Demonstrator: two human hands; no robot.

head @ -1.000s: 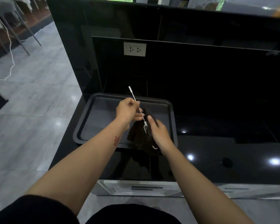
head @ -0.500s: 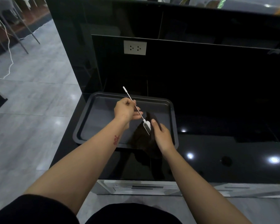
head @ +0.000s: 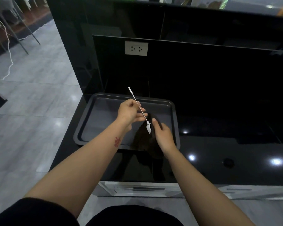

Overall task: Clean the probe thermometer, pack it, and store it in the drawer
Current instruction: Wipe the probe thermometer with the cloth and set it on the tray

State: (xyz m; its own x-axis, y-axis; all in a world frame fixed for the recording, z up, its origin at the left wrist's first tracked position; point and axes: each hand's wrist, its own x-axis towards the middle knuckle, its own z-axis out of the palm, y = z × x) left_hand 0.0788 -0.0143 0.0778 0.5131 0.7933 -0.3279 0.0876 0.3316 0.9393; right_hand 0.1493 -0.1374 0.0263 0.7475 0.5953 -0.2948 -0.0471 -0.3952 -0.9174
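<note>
Above the tray (head: 82, 128), the left hand (head: 129, 111) pinches the probe thermometer (head: 140, 110) mid-stem; the right hand (head: 162, 134) grips a dark cloth (head: 144, 141) at its tip. Best to wipe slowly along the stem, with the fingers firm.

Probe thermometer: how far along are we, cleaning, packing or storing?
Nothing looks finished. Left hand grips the probe thermometer over the tray; right hand holds a dark cloth at its white end: cleaning. Packing and storing remain; drawer looks closed.

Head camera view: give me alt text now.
The left hand holds a thin probe thermometer above a dark tray on a black counter, while the right hand grips a dark cloth.
</note>
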